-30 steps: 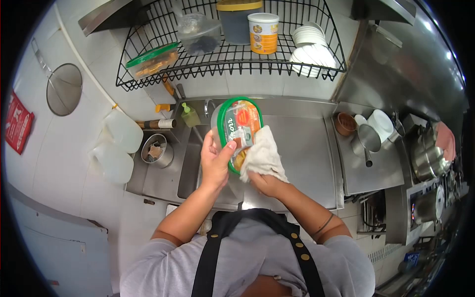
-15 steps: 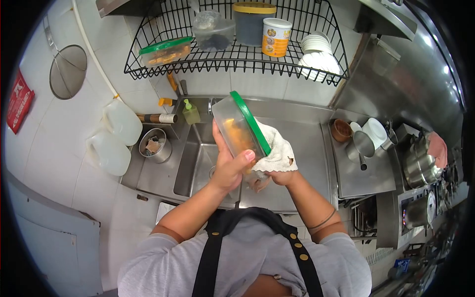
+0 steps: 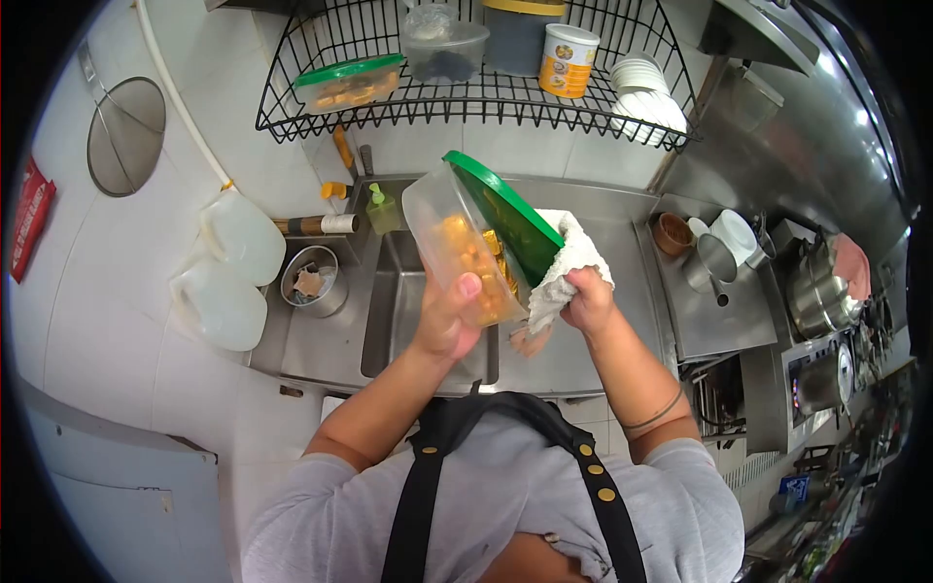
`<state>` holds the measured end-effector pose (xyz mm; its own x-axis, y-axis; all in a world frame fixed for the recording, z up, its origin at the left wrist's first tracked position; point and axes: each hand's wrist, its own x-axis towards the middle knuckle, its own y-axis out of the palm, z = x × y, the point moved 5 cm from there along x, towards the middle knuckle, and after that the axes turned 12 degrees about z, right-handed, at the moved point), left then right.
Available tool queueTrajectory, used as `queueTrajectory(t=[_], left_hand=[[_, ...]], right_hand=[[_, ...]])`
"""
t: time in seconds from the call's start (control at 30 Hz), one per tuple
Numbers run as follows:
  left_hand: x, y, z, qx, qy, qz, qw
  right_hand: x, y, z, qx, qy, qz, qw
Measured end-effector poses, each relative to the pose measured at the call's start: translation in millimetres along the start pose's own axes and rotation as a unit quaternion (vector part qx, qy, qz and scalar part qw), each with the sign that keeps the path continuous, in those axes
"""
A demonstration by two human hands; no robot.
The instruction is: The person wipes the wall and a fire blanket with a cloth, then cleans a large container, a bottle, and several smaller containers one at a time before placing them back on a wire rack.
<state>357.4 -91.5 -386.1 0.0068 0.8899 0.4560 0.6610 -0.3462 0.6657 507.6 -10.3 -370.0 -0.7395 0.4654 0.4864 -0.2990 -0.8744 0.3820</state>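
Note:
My left hand (image 3: 447,316) is wrapped around a clear plastic food container (image 3: 425,204) tilted over the sink. Several small gold-wrapped pieces (image 3: 468,255) lie inside it. The green lid (image 3: 505,216) stands partly away from the container, with a gap along its lower side; at the top the two still meet or nearly meet. My right hand (image 3: 589,301) is closed on a white cloth (image 3: 575,255), which is bunched over the lid's lower right corner. Fingers behind the cloth and behind the container are hidden.
Below my hands is a steel sink (image 3: 394,291) with a flat steel counter (image 3: 622,330) to its right. A steel pot (image 3: 316,301), plastic jugs (image 3: 228,311) and a soap bottle (image 3: 381,212) stand left. Overhead hangs a black wire rack (image 3: 418,115) holding another green-lidded container (image 3: 350,85).
The green lid, flush on the container before, has come away along its lower side, showing the gold pieces. My right hand has moved up and right with the cloth.

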Motion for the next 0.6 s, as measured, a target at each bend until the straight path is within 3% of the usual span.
queueTrajectory(t=[0.17,0.2,0.23,0.27,0.33,0.37,0.43,0.5,0.57,0.6], left_hand=[[-4.7,-4.7,-24.4,0.008,0.007,0.010,1.000],[-5.4,-9.4,-30.0,-0.020,-0.006,0.028,0.999],[-4.7,-11.2,-32.5,-0.046,-0.017,0.045,0.998],[-6.0,-17.7,-36.9,-0.049,-0.007,0.007,0.999],[-8.4,-8.5,-55.8,-0.076,-0.021,0.029,0.996],[-8.2,-4.3,-63.5,-0.102,-0.031,0.050,0.993],[-9.2,-11.3,-66.2,-0.111,-0.026,0.035,0.993],[-7.1,-23.9,-65.4,-0.012,-0.053,-0.034,0.998],[-6.6,-18.9,-74.8,0.035,-0.068,0.012,0.997],[-5.3,-18.4,-84.1,0.028,0.001,0.018,0.999]], right_hand=[[14.4,29.5,-5.4,0.007,0.021,0.008,1.000],[24.2,48.8,-7.4,-0.229,0.031,0.055,0.971],[33.4,67.9,-8.9,-0.452,0.041,0.101,0.885],[41.9,87.2,-10.9,-0.453,0.041,0.098,0.885],[55.2,118.7,-10.7,-0.618,0.053,0.005,0.785],[53.3,111.2,-21.1,-0.620,0.052,0.004,0.783],[43.8,113.3,-29.4,-0.707,-0.158,0.030,0.688],[54.8,109.3,-26.6,-0.662,-0.172,0.058,0.727],[53.5,102.1,-31.6,-0.623,-0.131,-0.023,0.771],[54.4,107.3,-23.0,-0.650,-0.167,-0.014,0.741]])
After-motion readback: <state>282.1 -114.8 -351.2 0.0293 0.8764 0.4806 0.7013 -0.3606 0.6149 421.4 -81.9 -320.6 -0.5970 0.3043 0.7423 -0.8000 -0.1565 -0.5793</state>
